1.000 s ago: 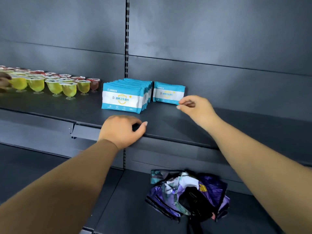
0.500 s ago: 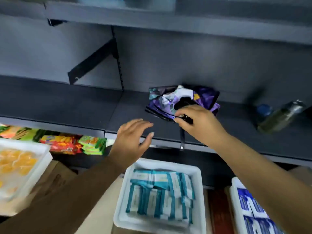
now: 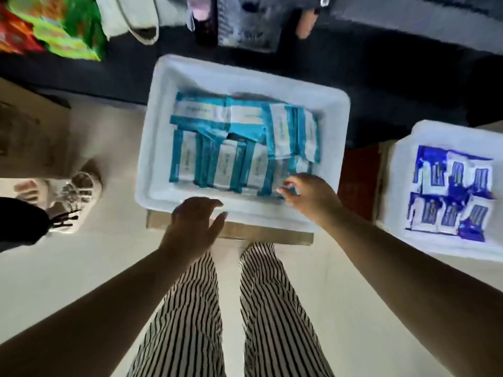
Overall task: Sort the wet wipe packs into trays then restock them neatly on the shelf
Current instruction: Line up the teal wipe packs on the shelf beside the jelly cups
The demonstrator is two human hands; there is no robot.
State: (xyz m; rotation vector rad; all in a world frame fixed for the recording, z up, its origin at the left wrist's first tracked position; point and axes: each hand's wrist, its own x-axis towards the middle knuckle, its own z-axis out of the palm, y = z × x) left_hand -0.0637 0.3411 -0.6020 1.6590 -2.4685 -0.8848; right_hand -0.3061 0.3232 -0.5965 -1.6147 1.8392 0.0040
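A white tray (image 3: 163, 126) stands on a cardboard box (image 3: 245, 233) in front of my legs. It holds several teal-and-white wet wipe packs (image 3: 231, 148), some lying across, others standing on edge. My left hand (image 3: 193, 224) hovers over the tray's near rim with fingers spread and holds nothing. My right hand (image 3: 310, 197) reaches into the tray's near right corner, its bent fingertips on a teal pack there. Motion blur hides whether it grips that pack.
A second white tray (image 3: 400, 159) with several dark blue packs (image 3: 451, 191) sits to the right. Green and red snack bags (image 3: 62, 25) lie on the dark bottom shelf (image 3: 381, 63). Another person's sandalled foot (image 3: 76, 194) stands at the left on the pale floor.
The view has dropped from the shelf with its stacked teal packs down to the tray on the floor. Both hands came down; the right one left the shelf and entered the tray.
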